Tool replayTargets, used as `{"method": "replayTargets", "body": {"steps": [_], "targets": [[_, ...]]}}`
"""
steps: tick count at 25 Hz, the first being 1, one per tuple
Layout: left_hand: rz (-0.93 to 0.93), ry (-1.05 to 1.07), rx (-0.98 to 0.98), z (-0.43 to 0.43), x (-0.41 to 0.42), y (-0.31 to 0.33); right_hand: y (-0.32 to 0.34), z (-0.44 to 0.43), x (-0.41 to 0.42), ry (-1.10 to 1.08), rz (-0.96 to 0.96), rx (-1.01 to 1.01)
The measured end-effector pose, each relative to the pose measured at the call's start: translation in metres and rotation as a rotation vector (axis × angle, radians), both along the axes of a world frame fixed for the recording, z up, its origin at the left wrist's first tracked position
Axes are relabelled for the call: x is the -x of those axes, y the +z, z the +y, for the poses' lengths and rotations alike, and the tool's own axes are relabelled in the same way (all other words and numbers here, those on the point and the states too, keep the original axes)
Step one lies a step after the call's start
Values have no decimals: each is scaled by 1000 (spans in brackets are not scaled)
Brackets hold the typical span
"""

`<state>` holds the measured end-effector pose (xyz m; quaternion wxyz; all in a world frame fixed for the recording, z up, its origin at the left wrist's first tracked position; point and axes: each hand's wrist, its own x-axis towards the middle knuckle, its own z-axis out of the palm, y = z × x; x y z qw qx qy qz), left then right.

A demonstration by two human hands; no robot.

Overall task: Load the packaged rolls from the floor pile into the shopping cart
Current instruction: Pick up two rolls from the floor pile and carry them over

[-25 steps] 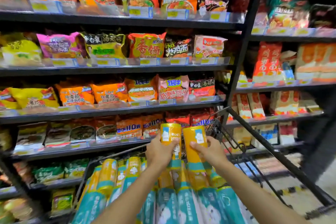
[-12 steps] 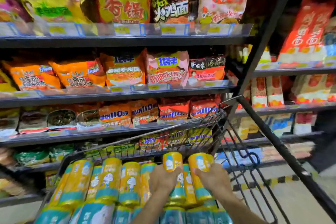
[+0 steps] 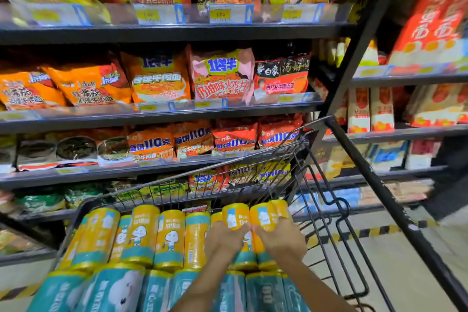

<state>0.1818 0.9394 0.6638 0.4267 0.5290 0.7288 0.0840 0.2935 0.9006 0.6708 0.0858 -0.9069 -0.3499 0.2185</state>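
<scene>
The wire shopping cart (image 3: pixel 255 159) holds several yellow-and-teal packaged rolls (image 3: pixel 141 235) lying side by side in rows. My left hand (image 3: pixel 224 239) is wrapped around one yellow roll (image 3: pixel 235 215) at the cart's far right end. My right hand (image 3: pixel 281 242) grips another yellow roll (image 3: pixel 263 218) right beside it. Both held rolls rest low, in line with the far row. The floor pile is out of view.
Dark shelves (image 3: pixel 162 114) packed with instant-noodle bags stand directly behind the cart. A black slanted bar (image 3: pixel 374 185) runs down the right side. A second shelf unit (image 3: pixel 410 76) is at the right, with yellow-black floor tape (image 3: pixel 374 230) below.
Both hands have carried the two rolls down from above the cart into its far-right end, and my view has moved closer to the shelves.
</scene>
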Motion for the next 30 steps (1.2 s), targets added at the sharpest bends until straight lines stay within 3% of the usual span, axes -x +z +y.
{"method": "replayTargets", "body": {"steps": [10,20,25,30], "targets": [[106,-319,-99,5,20,4,3,-9,11,-61,36,-79],[591,-677,-512,40,42,65,53,37,-5,601,-272,-140],[661,-375,-497,14,102,108,86,60,22,977,-336,-267],[751,-16,-430,-82,174,133,108,46,100,1337,-306,-356]]}}
